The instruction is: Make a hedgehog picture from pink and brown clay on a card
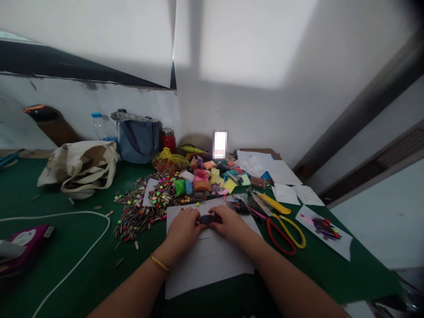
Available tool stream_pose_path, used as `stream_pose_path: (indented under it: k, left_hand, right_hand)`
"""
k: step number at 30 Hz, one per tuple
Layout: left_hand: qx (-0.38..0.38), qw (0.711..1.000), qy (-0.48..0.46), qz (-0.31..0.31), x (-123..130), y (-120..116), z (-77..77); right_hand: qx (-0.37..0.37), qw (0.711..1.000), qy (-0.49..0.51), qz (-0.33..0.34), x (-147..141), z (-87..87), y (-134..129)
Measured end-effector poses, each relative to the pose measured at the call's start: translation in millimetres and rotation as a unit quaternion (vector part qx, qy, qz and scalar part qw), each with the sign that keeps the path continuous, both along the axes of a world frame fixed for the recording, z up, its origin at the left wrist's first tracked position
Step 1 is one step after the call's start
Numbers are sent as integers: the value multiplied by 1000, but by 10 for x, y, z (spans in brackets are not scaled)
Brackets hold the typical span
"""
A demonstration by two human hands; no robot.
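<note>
Over a white sheet of paper [212,260], my left hand [185,227] and my right hand [228,223] face each other. Between their fingertips is a small dark blue piece [207,219], pinched from both sides. Whether it is modelling clay or a wrapped packet is too small to tell. A pile of striped sunflower seeds [132,216] mixed with bright little balls lies left of my left hand. Just beyond the hands are several coloured clay packets [202,185]. Right of my right hand rest scissors [281,234] with red and yellow handles.
A yellow utility knife [274,203] lies by the scissors. Farther right is a card with a seed-covered figure [326,229]. A cloth tote [86,168], a blue bag [139,137] and a red flask [168,140] stand along the wall. A white cable [79,258] crosses the left side.
</note>
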State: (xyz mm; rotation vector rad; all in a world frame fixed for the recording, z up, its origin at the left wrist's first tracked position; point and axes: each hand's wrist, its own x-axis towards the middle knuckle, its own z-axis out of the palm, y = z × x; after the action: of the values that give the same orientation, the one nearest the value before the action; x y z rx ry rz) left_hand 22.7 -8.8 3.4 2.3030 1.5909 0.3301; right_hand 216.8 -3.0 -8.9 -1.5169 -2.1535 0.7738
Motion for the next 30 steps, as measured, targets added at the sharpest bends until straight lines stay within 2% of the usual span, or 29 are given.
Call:
stream_pose_path:
  k: [7, 14, 18, 24, 30]
  left_hand:
    - [3, 1000, -8, -4, -5, -11, 18]
    - [15, 999, 28, 17, 66, -15, -17]
    - [17, 1000, 10, 23, 47, -13, -15]
    - [-34, 996, -72, 33, -58, 18, -12]
    - [-29, 997, -65, -12, -67, 31, -12]
  right_hand:
    - [17, 1000, -10, 8, -7, 41, -18]
    - [22, 999, -28, 9, -24, 49, -27]
    - [23, 1000, -11, 4, -13, 33, -32]
    - [31, 999, 31, -2, 46, -53, -1]
    - [76, 995, 68, -4, 118, -166, 54]
